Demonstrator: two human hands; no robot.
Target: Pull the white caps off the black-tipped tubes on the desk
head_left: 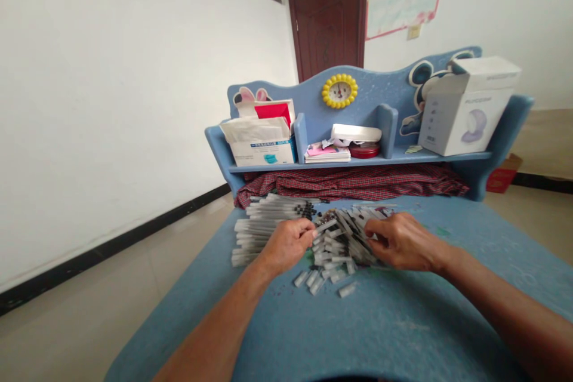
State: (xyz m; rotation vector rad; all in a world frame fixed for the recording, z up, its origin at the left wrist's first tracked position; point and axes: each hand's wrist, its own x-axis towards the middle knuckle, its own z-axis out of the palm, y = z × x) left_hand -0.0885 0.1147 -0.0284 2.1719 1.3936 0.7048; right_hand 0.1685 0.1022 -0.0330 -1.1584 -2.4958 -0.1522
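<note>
Over the left side of a loose pile, my left hand (290, 243) is closed in a pinch. A short frosted pen cap (326, 225) sticks out from its fingertips. Beneath and in front of it lie many loose translucent pen caps (329, 256). My right hand (405, 243) is at the pile's right edge, its thumb and fingers pressed together; what they hold, if anything, is hidden. Between both hands are slim pen parts with dark sections (353, 233). Left of my left hand, frosted pen barrels (255, 233) lie in stacked rows, some with black ends.
The blue desk (322, 334) has a raised shelf holding a mask box (264, 149), a white case (356, 132), a red round tin (364, 150) and a white carton (468, 107). A checked cloth (353, 184) lies under the shelf. A yellow clock (339, 91) sits on the backboard.
</note>
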